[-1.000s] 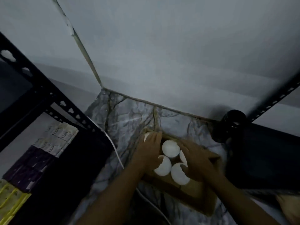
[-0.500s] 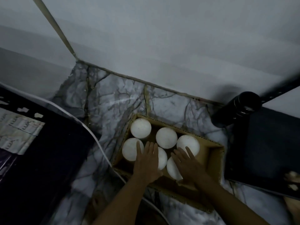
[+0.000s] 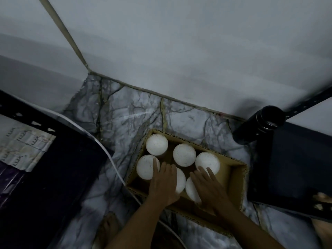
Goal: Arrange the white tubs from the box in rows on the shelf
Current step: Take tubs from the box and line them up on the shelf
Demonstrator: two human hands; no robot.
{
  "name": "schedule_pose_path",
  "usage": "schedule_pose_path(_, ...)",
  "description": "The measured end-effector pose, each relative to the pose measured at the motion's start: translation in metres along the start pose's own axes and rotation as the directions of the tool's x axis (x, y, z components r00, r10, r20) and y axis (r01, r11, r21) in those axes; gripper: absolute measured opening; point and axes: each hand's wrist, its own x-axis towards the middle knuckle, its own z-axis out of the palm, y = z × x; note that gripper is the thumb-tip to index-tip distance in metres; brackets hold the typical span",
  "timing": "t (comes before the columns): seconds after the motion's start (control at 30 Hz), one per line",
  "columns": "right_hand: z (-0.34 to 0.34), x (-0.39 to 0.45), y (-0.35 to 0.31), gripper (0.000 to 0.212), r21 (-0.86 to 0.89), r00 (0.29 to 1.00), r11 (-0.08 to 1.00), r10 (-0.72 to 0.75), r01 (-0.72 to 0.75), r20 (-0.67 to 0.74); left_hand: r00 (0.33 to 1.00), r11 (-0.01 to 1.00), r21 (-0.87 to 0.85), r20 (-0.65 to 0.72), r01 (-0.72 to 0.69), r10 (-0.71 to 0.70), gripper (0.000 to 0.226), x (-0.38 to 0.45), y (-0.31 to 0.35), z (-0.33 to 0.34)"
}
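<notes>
Six white tubs [image 3: 184, 154] are standing upright in the cardboard box [image 3: 235, 178] on the marble floor [image 3: 125, 119]. The left hand [image 3: 164, 186] and right hand [image 3: 209, 187] are lying flat on the two nearest lids, fingers straight, gripping nothing. A black flask [image 3: 260, 125] is standing beyond the box.

Two bare forearms rise from the lower edge of the frame — no sleeves, no watch, no bands or rings to be seen on either. The left hand [image 3: 164, 184] and the right hand [image 3: 209, 188] are ungloved, the fingers long and slim, with knuckles and tendons faintly showing in the dim light. Nails are too dark to make out. At the lower middle, left of the forearms, a bare foot [image 3: 108, 225] shows — no shoe or sock.
</notes>
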Motion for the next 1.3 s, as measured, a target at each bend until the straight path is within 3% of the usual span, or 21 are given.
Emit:
schedule_pose_path(0.17,-0.039,-0.023,-0.012,0.113,0.096,1.0,0.995,0.013,-0.012,-0.009,0.995,0.999,-0.049,-0.099,0.002,-0.007,0.093,-0.017,-0.008,-0.028)
schedule_pose_path(0.27,-0.067,-0.037,-0.022,0.095,0.155,0.998,0.988,0.012,-0.001,-0.069,0.99,0.986,-0.163,-0.132,0.03,-0.052,0.098,-0.03,-0.008,-0.054)
schedule_pose_path(0.33,-0.082,-0.044,-0.026,0.093,0.195,0.993,0.98,0.048,-0.027,-0.105,0.983,0.97,-0.242,-0.171,0.027,-0.07,0.095,-0.039,-0.006,-0.077)
schedule_pose_path(0.5,-0.121,-0.05,-0.036,0.132,0.12,0.981,0.993,0.003,0.021,-0.192,0.981,0.922,-0.369,-0.106,0.115,-0.164,0.107,-0.069,-0.018,-0.132)
schedule_pose_path(0.53,-0.132,-0.053,-0.038,0.13,0.095,0.971,0.995,-0.015,0.038,-0.238,0.977,0.914,-0.382,-0.099,0.137,-0.188,0.108,-0.077,-0.021,-0.142)
schedule_pose_path(0.63,-0.171,-0.068,-0.052,0.103,0.08,0.966,0.993,-0.06,0.083,-0.252,0.939,0.905,-0.372,-0.184,0.207,-0.291,0.109,-0.104,-0.033,-0.173)
schedule_pose_path(0.77,-0.212,-0.079,-0.072,0.088,0.097,0.952,0.99,-0.066,0.1,-0.3,0.891,0.885,-0.403,-0.274,0.234,-0.361,0.103,-0.144,-0.053,-0.21)
schedule_pose_path(1.0,-0.292,-0.095,-0.123,0.105,0.009,0.912,0.977,-0.195,0.213,-0.361,0.79,0.829,-0.463,-0.356,0.314,-0.498,0.095,-0.233,-0.087,-0.272)
schedule_pose_path(1.1,-0.331,-0.109,-0.15,0.095,-0.043,0.863,0.958,-0.275,0.284,-0.423,0.759,0.807,-0.481,-0.365,0.342,-0.539,0.097,-0.276,-0.097,-0.301)
schedule_pose_path(1.3,-0.408,-0.144,-0.229,0.1,-0.137,0.75,0.895,-0.433,0.425,-0.501,0.638,0.748,-0.503,-0.415,0.433,-0.648,0.09,-0.373,-0.13,-0.345)
